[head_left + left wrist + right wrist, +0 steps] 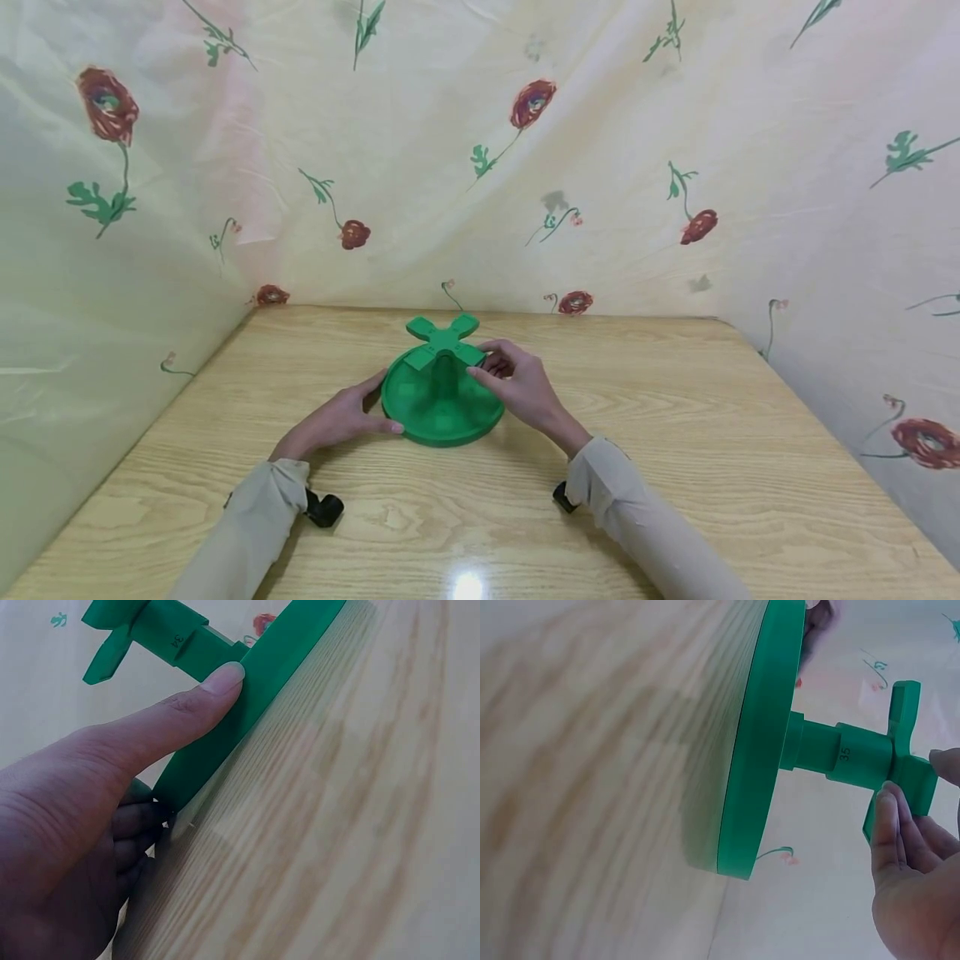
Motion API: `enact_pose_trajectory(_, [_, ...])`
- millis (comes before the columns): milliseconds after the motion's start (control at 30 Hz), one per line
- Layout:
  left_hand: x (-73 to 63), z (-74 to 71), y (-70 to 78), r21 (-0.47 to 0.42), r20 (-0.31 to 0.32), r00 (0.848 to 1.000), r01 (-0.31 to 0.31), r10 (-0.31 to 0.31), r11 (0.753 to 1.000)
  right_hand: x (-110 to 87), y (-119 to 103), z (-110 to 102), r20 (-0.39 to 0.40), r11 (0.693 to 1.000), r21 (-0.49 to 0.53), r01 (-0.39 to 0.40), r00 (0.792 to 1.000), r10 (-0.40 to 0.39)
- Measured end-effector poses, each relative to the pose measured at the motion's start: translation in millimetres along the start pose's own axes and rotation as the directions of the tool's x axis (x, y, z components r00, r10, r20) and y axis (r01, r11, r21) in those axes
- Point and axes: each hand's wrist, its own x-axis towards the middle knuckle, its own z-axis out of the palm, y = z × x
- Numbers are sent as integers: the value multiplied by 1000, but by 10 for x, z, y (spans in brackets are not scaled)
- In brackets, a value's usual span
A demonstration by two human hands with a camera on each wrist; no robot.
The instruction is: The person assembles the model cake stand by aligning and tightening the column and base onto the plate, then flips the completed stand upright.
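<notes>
A green round base (442, 429) with a raised rim rests on the wooden table. From its middle rises a green stepped post (862, 754), marked with small numbers, topped by a green four-armed cross piece (444, 339). My left hand (345, 419) grips the base's left edge, thumb on the near rim and fingers round the far side. With my right hand (525, 390) I pinch one arm of the cross piece between thumb and fingers, as the right wrist view shows. The cross piece sits above the base on the post.
The light wooden table (712, 467) reaches to a flower-printed cloth (420, 150) hanging behind and at both sides. Black wrist cameras (324, 510) sit at the sleeves. A bright light reflection lies at the table's near edge.
</notes>
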Motion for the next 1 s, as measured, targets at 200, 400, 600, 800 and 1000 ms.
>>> enact_pose_trajectory(200, [-6, -2, 7, 1, 3, 1000, 5, -5, 1000, -17, -32, 22, -9, 1000, -5, 24, 1000, -24])
enact_pose_trajectory(400, [-9, -3, 22, -4, 6, 1000, 10, -10, 1000, -27, -44, 46, -10, 999, 1, 36, 999, -36])
enact_pose_trajectory(600, [-8, 0, 28, 3, 3, 1000, 14, -14, 1000, -40, -48, 68, -9, 999, 9, 52, 999, -52])
enact_pose_trajectory(800, [-8, 3, 34, 9, 1, 1000, 22, -22, 1000, -54, -78, 77, -2, 998, 7, 59, 998, -59])
enact_pose_trajectory(1000, [-4, 4, 32, 7, 1, 1000, 17, -17, 1000, -64, -107, 92, 19, 998, -1, 57, 998, -57])
